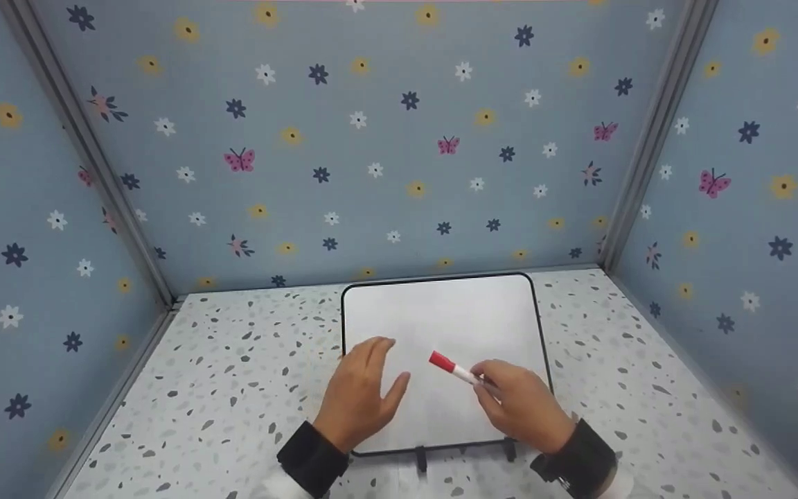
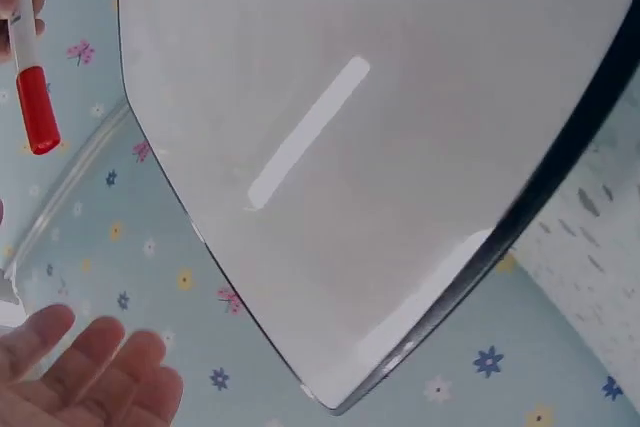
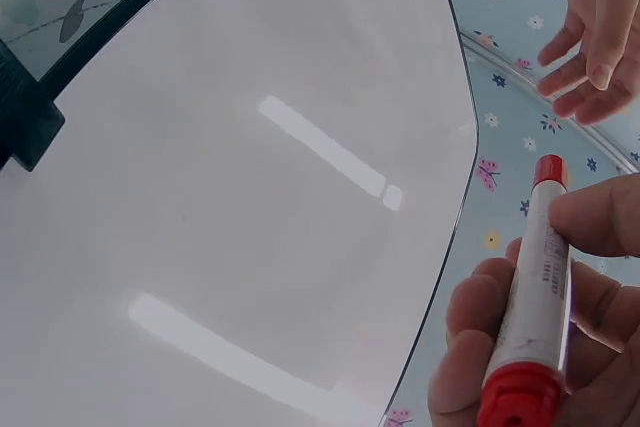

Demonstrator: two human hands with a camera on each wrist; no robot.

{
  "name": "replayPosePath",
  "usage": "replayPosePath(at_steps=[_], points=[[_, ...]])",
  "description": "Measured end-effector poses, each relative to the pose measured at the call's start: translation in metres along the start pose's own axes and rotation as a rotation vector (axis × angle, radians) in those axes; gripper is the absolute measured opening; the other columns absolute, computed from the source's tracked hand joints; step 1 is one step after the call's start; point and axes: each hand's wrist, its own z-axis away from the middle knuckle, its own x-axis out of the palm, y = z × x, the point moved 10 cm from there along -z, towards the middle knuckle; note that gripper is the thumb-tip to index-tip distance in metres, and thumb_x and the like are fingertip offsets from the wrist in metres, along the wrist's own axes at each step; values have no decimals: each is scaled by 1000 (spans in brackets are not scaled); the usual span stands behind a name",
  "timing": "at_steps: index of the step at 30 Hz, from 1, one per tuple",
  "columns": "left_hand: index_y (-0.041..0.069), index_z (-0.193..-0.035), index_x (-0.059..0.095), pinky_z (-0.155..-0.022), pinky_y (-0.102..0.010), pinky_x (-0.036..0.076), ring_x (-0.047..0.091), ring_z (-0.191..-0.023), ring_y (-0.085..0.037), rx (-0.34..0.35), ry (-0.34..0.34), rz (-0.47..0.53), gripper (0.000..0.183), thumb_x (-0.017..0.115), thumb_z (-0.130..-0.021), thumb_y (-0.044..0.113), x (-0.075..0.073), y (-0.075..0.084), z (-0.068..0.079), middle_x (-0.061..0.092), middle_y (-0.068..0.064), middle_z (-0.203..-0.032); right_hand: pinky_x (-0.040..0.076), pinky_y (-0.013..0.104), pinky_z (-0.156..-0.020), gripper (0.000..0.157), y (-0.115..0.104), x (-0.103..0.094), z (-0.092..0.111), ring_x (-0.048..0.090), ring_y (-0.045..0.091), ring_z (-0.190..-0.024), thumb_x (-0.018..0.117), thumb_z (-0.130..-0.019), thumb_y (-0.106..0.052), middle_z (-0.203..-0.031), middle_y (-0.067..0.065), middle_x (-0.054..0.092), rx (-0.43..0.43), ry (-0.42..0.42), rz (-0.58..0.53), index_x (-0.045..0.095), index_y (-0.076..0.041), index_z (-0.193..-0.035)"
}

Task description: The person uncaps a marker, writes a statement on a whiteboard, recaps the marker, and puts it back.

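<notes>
A whiteboard (image 1: 454,312) with a thin black frame fills the middle of the head view, its surface bare of marks. My right hand (image 1: 520,402) holds a white marker (image 3: 540,287) by its barrel, thumb on one side and fingers curled on the other. The red cap (image 1: 442,360) is on and points up and left, toward the left hand. Over the board's left side is my left hand (image 1: 361,395), fingers extended and thumb spread apart, holding nothing. In the left wrist view its fingers (image 2: 100,367) show at the bottom left, beside the board.
Two black clips or feet (image 1: 421,457) stick out from the board's near edge. The speckled table (image 1: 233,374) lies beneath. Flower-patterned panels (image 1: 385,138) stand at the back and on both sides, joined by grey corner posts (image 1: 655,132).
</notes>
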Motion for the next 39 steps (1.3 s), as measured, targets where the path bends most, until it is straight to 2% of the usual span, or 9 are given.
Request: replayPosePath(at_steps=[3,8,12,18,24,28,31,39], points=[[2,-137,66,-102,-46,61,71,-119,-29,72,-94,-18,51,79,-99,32,7,15,-2,73,-14,-129,61,31,-68,12,-5,4,-1,66,6,-76,77,-95,-2,-90,1,75,-25,-23,-6,74,-8,-105],[2,-136,66,-96,-41,63,73,-111,-23,172,-259,-24,44,75,-103,29,21,34,0,73,-10,-126,62,33,-69,10,-18,7,1,71,9,-79,76,-96,-4,-92,5,78,-108,-36,-1,75,-8,-105],[2,-137,65,-87,-35,63,70,-101,-19,238,-340,-63,40,71,-106,26,29,43,3,73,-7,-120,65,34,-73,12,-27,8,3,73,12,-83,76,-96,-2,-94,5,78,-159,-49,-4,74,-9,-106],[3,-130,68,-70,-28,57,63,-84,-16,300,-350,-139,31,68,-108,25,32,49,7,70,-2,-101,60,28,-68,18,-35,11,8,65,6,-78,76,-94,0,-90,-2,74,-218,-62,-33,72,-11,-107],[10,-113,70,-59,-22,45,55,-73,-12,371,-328,-155,17,59,-112,24,31,57,15,62,3,-87,56,23,-65,21,-41,12,15,62,2,-76,76,-92,3,-90,-4,72,-278,-43,-58,72,-11,-106],[14,-103,67,-56,-20,35,47,-68,-10,386,-349,-140,17,56,-113,23,31,59,20,57,5,-82,59,24,-69,21,-43,15,18,66,3,-82,76,-92,2,-94,-4,74,-276,-70,-68,71,-11,-107],[14,-101,65,-55,-19,32,44,-66,-9,391,-376,-124,18,54,-114,22,32,59,24,55,5,-80,59,24,-69,20,-45,16,20,66,2,-82,77,-94,0,-94,-4,73,-283,-95,-76,72,-11,-109],[13,-98,59,-56,-16,27,34,-66,-5,381,-402,-7,21,50,-115,20,35,58,31,46,6,-76,48,15,-63,19,-49,15,25,55,2,-69,79,-97,-6,-89,-5,70,-349,-90,-98,75,-15,-113]])
